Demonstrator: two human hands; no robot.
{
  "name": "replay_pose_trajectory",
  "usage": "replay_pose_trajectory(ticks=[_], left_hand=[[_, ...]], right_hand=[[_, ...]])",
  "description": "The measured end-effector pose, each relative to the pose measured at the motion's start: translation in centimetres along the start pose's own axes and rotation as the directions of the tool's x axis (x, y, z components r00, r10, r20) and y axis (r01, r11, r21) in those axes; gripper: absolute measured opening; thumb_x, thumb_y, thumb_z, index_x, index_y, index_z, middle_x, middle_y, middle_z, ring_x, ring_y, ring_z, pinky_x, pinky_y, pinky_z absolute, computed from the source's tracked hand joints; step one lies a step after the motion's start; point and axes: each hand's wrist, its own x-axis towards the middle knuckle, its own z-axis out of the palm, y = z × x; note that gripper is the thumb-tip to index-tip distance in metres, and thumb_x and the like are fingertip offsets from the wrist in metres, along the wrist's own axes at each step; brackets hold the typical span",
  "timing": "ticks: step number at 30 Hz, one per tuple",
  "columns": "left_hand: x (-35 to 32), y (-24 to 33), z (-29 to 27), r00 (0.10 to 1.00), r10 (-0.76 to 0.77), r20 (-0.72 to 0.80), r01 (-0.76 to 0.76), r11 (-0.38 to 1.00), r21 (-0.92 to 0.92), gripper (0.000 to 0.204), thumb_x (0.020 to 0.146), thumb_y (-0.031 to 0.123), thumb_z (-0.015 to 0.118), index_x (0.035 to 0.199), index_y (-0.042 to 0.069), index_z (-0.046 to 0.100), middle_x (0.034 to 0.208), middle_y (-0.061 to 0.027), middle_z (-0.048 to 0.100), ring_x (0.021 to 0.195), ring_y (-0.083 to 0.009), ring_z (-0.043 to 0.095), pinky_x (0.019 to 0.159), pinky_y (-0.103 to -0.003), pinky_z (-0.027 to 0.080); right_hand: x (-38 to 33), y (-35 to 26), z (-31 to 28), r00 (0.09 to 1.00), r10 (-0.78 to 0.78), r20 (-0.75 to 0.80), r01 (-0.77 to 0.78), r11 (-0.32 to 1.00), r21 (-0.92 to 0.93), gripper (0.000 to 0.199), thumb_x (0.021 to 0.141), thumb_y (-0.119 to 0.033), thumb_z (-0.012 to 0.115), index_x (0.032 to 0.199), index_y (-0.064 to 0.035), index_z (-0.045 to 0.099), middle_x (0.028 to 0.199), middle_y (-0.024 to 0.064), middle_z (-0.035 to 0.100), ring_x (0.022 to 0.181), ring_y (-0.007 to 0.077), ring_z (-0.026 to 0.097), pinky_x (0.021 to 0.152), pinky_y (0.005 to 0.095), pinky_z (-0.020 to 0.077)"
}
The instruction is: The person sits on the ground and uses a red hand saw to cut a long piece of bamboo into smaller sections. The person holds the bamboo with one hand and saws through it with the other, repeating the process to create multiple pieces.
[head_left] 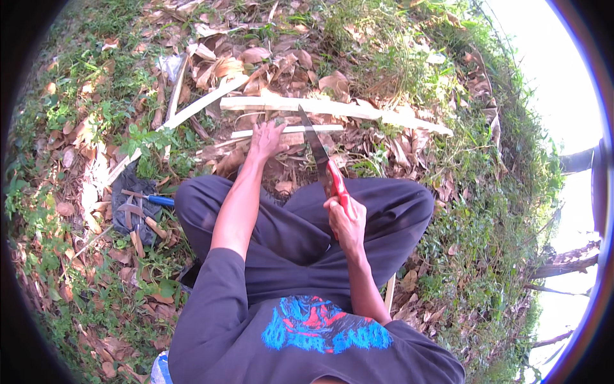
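My right hand [347, 221] is wrapped round the red handle of a handsaw [314, 142]. Its dark blade points away from me and crosses above a thin pale wooden strip [329, 128]. At the blade's tip lies a longer, thicker wooden strip [345, 109], stretched from the middle toward the right. My left hand [267, 139] is closed over the thin strip, left of the blade, with its fingertips partly hidden. Whether the saw teeth touch the thin strip, I cannot tell. Both hands are beyond my crossed legs.
On the left, a black plastic sheet [125, 181] holds curved knives with wooden handles [135, 238] and a blue-handled tool [160, 200]. Long wooden strips [208, 98] lie crossed at the upper left, near white plastic [170, 66]. Dry leaves and grass cover the ground.
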Motion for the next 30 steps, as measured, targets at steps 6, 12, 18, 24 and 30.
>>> replay_pose_trajectory(ticks=[6,12,18,24,30], left_hand=[[-1.6,0.1,1.2,0.994,-0.062,0.085,0.064,0.998,-0.020,0.077,0.079,0.044,0.078,0.145,0.022,0.046,0.135,-0.0113,0.053,0.129,-0.0348,0.048,0.112,-0.062,0.030],[-2.0,1.2,0.9,0.995,-0.060,0.075,0.062,0.998,-0.029,0.077,0.079,0.042,0.078,0.145,0.021,0.045,0.133,-0.0129,0.052,0.129,-0.0364,0.046,0.111,-0.062,0.031],[-2.1,1.0,1.2,0.996,-0.053,0.076,0.058,0.996,-0.070,0.077,0.079,0.040,0.078,0.145,0.021,0.045,0.133,-0.0153,0.052,0.129,-0.0399,0.047,0.111,-0.063,0.030],[-2.2,1.0,1.7,0.999,-0.038,0.033,0.039,0.999,-0.020,0.079,0.081,0.042,0.076,0.149,0.023,0.042,0.129,-0.0146,0.052,0.126,-0.0376,0.047,0.109,-0.064,0.032],[-2.0,0.9,2.3,0.997,-0.062,0.039,0.063,0.998,-0.020,0.078,0.079,0.042,0.077,0.146,0.020,0.044,0.132,-0.0153,0.051,0.128,-0.0377,0.046,0.111,-0.066,0.028]], right_hand=[[-0.3,-0.2,0.7,1.000,0.001,0.031,-0.002,1.000,0.012,0.015,0.094,-0.007,0.056,0.086,0.0005,0.066,0.057,-0.0059,0.048,0.047,0.0016,0.041,0.044,0.0204,0.0328],[0.2,1.0,1.7,0.999,0.005,0.041,-0.008,0.998,0.063,0.016,0.094,-0.009,0.056,0.086,0.0010,0.065,0.059,-0.0049,0.050,0.048,0.0020,0.042,0.045,0.0209,0.0345],[-0.5,1.5,2.4,1.000,0.011,-0.013,-0.012,0.998,-0.066,0.016,0.095,-0.011,0.058,0.085,0.0000,0.066,0.059,-0.0044,0.051,0.049,0.0028,0.045,0.046,0.0213,0.0364],[-0.2,1.0,2.1,0.999,0.033,-0.010,-0.033,0.999,0.003,0.017,0.095,-0.011,0.058,0.085,-0.0003,0.066,0.059,-0.0042,0.051,0.049,0.0031,0.045,0.046,0.0214,0.0374],[0.0,1.2,2.2,0.999,0.037,0.001,-0.036,0.998,-0.050,0.018,0.094,-0.012,0.058,0.084,0.0002,0.066,0.058,-0.0035,0.051,0.048,0.0037,0.046,0.046,0.0222,0.0381]])
